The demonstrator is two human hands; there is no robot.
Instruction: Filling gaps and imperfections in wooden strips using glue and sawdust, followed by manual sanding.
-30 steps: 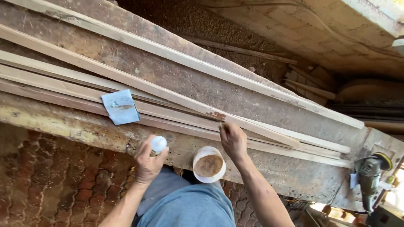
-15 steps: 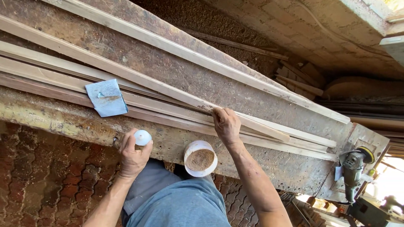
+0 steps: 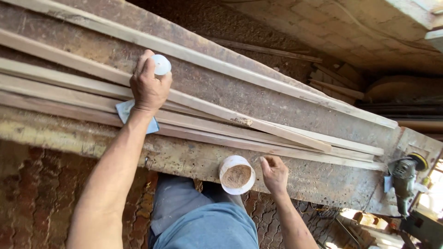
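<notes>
Left hand [image 3: 148, 87] raised, arm extended, grip closed; right hand [image 3: 274, 173] low, fingers loosely curled.

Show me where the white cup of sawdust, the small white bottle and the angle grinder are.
white cup [image 3: 226, 164], head view, on its rim.
white bottle [image 3: 161, 64], head view, on its round end.
angle grinder [image 3: 405, 177], head view, on its body.

The small white bottle [image 3: 161, 64] was round and plain, held in the left hand [image 3: 148, 87] at about ten o'clock of the view, above the long pale wooden strips [image 3: 258, 127] that lay side by side across the bench. The white cup [image 3: 236, 174] stood at six o'clock by the bench edge, open, filled with brown sawdust, just beside the right hand [image 3: 274, 173].
</notes>
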